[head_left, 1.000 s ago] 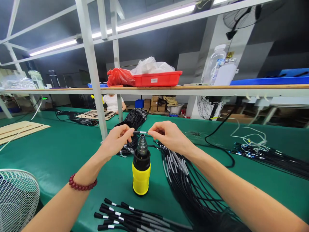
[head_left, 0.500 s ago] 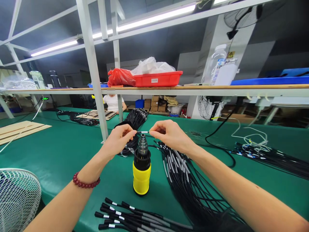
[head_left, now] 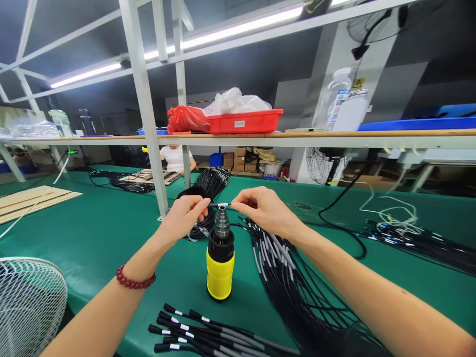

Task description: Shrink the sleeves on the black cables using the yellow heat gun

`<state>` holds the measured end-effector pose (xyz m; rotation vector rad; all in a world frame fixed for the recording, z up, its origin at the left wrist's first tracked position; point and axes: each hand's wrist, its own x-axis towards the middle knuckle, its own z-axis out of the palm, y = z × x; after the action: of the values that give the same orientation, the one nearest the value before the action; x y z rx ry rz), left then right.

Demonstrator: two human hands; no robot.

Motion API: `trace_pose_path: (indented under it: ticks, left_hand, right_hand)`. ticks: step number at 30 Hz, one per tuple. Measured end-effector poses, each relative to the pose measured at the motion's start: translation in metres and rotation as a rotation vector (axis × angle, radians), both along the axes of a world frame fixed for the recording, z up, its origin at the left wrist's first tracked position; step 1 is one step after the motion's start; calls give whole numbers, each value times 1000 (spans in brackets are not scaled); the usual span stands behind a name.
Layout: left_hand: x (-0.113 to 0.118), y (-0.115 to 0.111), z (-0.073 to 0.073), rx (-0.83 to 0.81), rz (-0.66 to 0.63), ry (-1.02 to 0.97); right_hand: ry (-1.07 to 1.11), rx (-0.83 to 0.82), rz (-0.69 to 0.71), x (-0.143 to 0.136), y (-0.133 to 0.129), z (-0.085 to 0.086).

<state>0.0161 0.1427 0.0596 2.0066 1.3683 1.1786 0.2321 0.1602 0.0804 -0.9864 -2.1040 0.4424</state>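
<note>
A short black cable piece with a white label is stretched level between my two hands. My left hand pinches its left end, and my right hand pinches its right end. Just below the label stands a yellow and black heat tool, upright, its metal nozzle pointing up. Black cables with grey sleeves lie to the right of the tool and run toward the lower right. Nearer to me are several black connectors with white labels.
Behind my left hand lies a bundle of black cables beside a white post. A white fan guard is at the lower left. More cables lie at right. A shelf holds a red tray. A person sits beyond.
The view has shifted slightly, moving the scene a little to the right. Both hands keep hold of the labelled cable piece above the nozzle.
</note>
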Motion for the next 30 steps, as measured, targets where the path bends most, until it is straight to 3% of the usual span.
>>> trace_pose_path:
  ticks: [9, 17, 26, 30]
  left_hand:
    - [0, -1, -1, 40, -54, -128]
    - [-2, 2, 0, 16, -39, 14]
    - [0, 2, 0, 33, -29, -125]
    - [0, 3, -1, 20, -4, -77]
  right_hand:
    - [-35, -46, -23, 1, 3, 0]
    - [-6, -4, 15, 1, -1, 0]
    - [65, -32, 38, 1, 7, -6]
    - [95, -26, 52, 2, 6, -7]
